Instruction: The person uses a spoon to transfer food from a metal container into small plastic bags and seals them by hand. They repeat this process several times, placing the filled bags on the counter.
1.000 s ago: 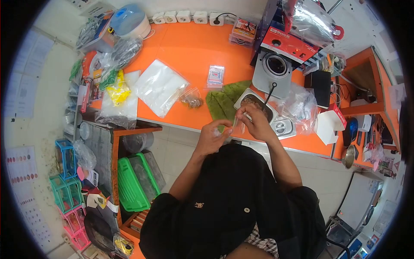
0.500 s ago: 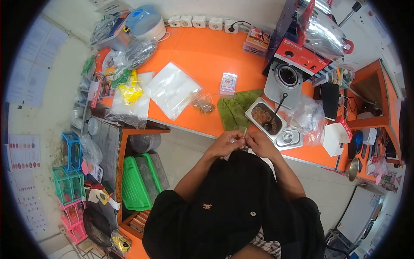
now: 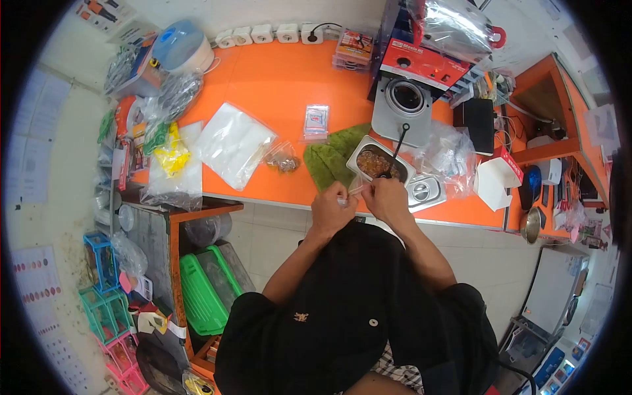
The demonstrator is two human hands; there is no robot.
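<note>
A small clear plastic bag [image 3: 356,185] stretches between my two hands at the table's front edge. My left hand [image 3: 331,212] is closed around its left side. My right hand [image 3: 387,200] pinches the other side, close to the near rim of a steel food pan [image 3: 406,172]. Chunky brown food [image 3: 373,164] lies in the pan, and a black-handled ladle [image 3: 397,146] leans in it. The ladle's bowl is hidden. A green cloth [image 3: 324,160] lies under and left of the pan; its steel lid [image 3: 422,191] sits to the right.
Flat clear bags [image 3: 236,146] and a small bag of brown bits [image 3: 283,160] lie left on the orange table [image 3: 280,79]. A card pack [image 3: 316,123] lies behind the cloth. A grey machine [image 3: 398,118] stands behind the pan, with crumpled plastic [image 3: 447,158] at right.
Both hands have moved forward from near my body to the table edge, with the plastic bag between them. My right hand is now beside the food pan. The view has shifted right.
</note>
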